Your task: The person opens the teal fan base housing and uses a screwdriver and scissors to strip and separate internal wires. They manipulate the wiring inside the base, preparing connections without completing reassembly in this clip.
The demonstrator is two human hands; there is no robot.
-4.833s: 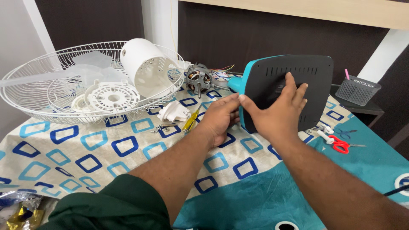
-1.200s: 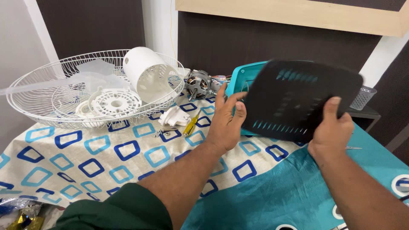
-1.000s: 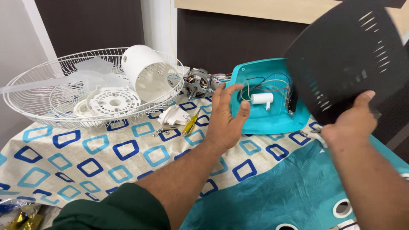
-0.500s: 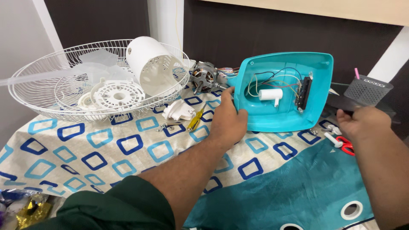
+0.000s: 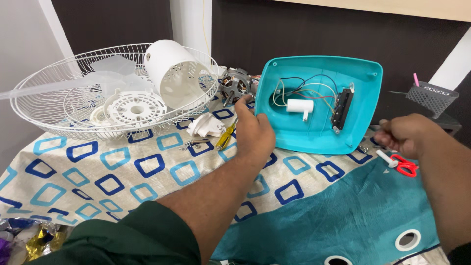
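- The left hand (image 5: 252,135) gripped the left edge of the teal shell (image 5: 306,140), fingers curled over its rim and propping it tilted up off the worktop (image 5: 147,169).
- The right hand (image 5: 405,135) hovered just right of the shell, curled into a loose fist and clear of it; I cannot tell whether it held anything.
- Judged from this, the step in hand was inspecting the opened shell, its cover off and its hollow side facing the person.
- The next move would likely call for the free hand reaching inside without snagging the wiring, while the other kept the shell steady.
- Inside the shell: thin coloured wires (image 5: 304,91), 1 small white cylinder (image 5: 299,105) and 1 black switch block (image 5: 341,109) at its right wall.
- A yellow screwdriver (image 5: 224,140) and a bare motor (image 5: 235,83) lay just left of the shell; red scissors (image 5: 405,167) lay to its lower right.
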